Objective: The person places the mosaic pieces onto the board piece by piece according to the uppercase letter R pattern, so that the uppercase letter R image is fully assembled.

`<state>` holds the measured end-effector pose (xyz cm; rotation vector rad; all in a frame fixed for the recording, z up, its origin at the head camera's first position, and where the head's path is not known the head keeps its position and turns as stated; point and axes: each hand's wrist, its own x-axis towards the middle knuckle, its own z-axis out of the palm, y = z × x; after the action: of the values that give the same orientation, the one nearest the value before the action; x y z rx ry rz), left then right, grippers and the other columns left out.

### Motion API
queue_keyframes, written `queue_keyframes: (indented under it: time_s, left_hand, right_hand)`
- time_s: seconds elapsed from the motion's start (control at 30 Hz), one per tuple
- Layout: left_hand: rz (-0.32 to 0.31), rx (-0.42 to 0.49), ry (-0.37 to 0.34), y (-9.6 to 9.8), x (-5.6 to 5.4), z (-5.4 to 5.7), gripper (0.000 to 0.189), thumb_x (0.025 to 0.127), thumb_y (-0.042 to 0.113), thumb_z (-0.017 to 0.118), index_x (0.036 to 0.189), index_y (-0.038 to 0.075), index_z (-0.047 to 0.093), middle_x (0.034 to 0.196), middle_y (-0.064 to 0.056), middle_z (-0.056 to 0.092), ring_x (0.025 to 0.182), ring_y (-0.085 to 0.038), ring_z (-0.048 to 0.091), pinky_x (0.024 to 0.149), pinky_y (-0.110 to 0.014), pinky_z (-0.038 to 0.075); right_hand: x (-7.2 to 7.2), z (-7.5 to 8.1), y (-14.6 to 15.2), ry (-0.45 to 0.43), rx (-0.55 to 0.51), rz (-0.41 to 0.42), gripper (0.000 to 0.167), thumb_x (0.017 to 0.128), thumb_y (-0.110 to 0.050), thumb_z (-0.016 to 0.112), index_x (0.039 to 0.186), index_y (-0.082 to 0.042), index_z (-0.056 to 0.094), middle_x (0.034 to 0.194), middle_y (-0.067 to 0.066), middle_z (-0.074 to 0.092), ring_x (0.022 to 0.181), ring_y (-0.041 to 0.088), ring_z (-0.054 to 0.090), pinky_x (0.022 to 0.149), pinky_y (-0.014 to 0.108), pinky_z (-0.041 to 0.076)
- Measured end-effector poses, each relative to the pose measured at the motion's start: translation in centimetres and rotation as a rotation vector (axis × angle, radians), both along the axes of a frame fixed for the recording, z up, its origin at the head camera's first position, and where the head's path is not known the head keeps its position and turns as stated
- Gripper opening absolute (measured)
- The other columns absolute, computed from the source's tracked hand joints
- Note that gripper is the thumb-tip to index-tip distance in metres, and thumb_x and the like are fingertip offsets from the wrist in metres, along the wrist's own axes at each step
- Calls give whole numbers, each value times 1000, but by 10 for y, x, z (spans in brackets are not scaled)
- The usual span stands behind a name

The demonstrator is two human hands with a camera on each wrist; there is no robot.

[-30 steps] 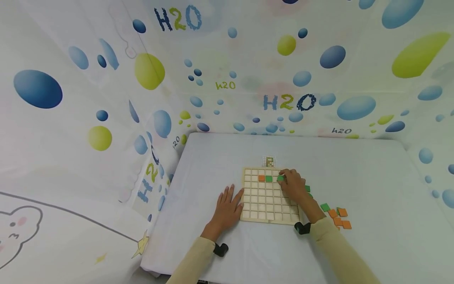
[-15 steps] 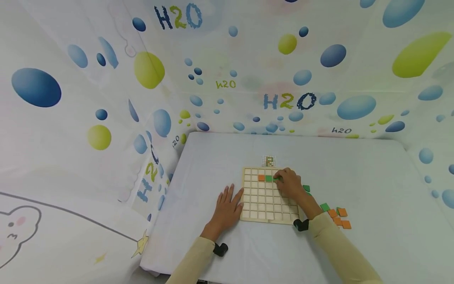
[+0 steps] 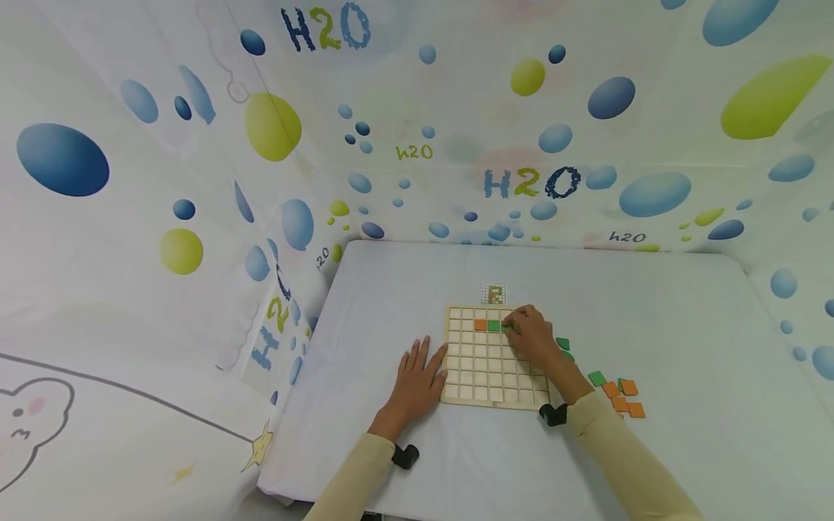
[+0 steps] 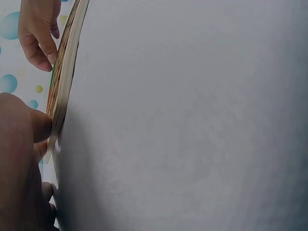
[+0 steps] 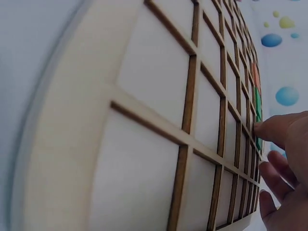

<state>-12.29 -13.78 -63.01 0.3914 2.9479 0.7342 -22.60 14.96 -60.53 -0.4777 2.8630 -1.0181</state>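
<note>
Board: the grid board [image 3: 483,376] lies flat on the cloth [image 3: 684,325], squarely in front of you, presumably so that both your hands can reach it.
Left hand: your left hand [image 3: 417,382] rests with its fingers spread, palm down, on the cloth and against the board's left edge. It grips nothing; it looks set there to keep the board from sliding.
Right hand: your right hand [image 3: 533,338] comes in over the board's right side, fingers bent and drawn in narrow, tips on the end tile [image 5: 260,143]. You cannot tell here whether they pinch it or press it.
Tile row: in the second row from the far edge, an orange tile [image 3: 481,325], a green tile [image 3: 494,326] and the end tile, also green, sit side by side.
Loose tiles: the loose tiles [image 3: 620,404], green and orange, lie right of the board, probably for your right hand's easy reach.
Card: the card [image 3: 495,294] lies just beyond the far edge, likely for your eyes; its fine detail is too small to read.
</note>
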Motion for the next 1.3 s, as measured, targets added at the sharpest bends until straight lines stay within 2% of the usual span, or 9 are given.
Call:
queue_keyframes:
  time_s: [0.17, 0.37, 0.53, 0.7, 0.8, 1.0, 1.13, 1.3]
  left_hand:
    - [7, 2, 5, -1, 0, -2, 56, 113, 37, 39, 167, 22, 34, 176, -19, 17, 163, -42, 11, 126, -65, 15]
    - [-2, 22, 2, 1, 2, 3, 56, 113, 34, 40, 167, 19, 35, 175, -22, 18, 162, -45, 12, 125, -67, 15]
    - [-4, 38, 4, 3, 3, 9, 55, 112, 31, 43, 165, 17, 37, 173, -25, 22, 160, -48, 16, 124, -69, 16]
    - [12, 17, -15, 4, 2, 6, 56, 112, 33, 41, 167, 20, 34, 175, -21, 18, 162, -45, 12, 126, -66, 13]
    - [19, 3, -24, 3, 1, 4, 57, 113, 35, 40, 168, 22, 33, 176, -19, 16, 163, -42, 11, 127, -64, 12]
    - [21, -17, -13, 1, 0, 1, 56, 113, 37, 38, 168, 23, 32, 176, -18, 16, 163, -41, 11, 127, -64, 14]
    - [22, 17, 2, 2, 1, 4, 56, 113, 34, 40, 167, 20, 35, 175, -21, 19, 162, -44, 12, 126, -66, 14]
    - [16, 35, -26, 3, 2, 9, 56, 112, 32, 40, 167, 20, 34, 175, -21, 17, 162, -45, 11, 126, -67, 12]
  right_hand:
    - [6, 1, 0, 31, -42, -3, 17, 103, -12, 68, 118, -5, 72, 140, 26, 54, 124, 46, 55, 95, 71, 39]
    - [16, 9, 11, -44, -54, -77, 28, 104, -18, 68, 127, -3, 70, 143, 27, 52, 130, 49, 51, 101, 72, 35]
    - [21, 14, 37, -87, -32, -165, 38, 105, -24, 67, 135, -1, 63, 136, 29, 53, 123, 48, 55, 98, 71, 37]
    - [31, 11, 69, -98, -5, -256, 43, 104, -26, 67, 136, 1, 60, 129, 31, 55, 116, 48, 57, 91, 66, 39]
    - [38, 6, 85, -108, 33, -288, 42, 103, -30, 67, 132, 0, 62, 128, 31, 56, 116, 49, 56, 87, 64, 40]
    - [43, 0, 101, -117, 34, -272, 34, 104, -28, 67, 124, 0, 66, 115, 25, 60, 103, 42, 59, 80, 56, 43]
    - [39, 2, 99, -90, 23, -243, 32, 102, -25, 69, 120, 2, 66, 107, 22, 60, 95, 36, 58, 75, 52, 44]
    - [34, 4, 87, -39, 22, -226, 24, 103, -12, 65, 116, 8, 64, 105, 28, 59, 92, 39, 57, 77, 52, 48]
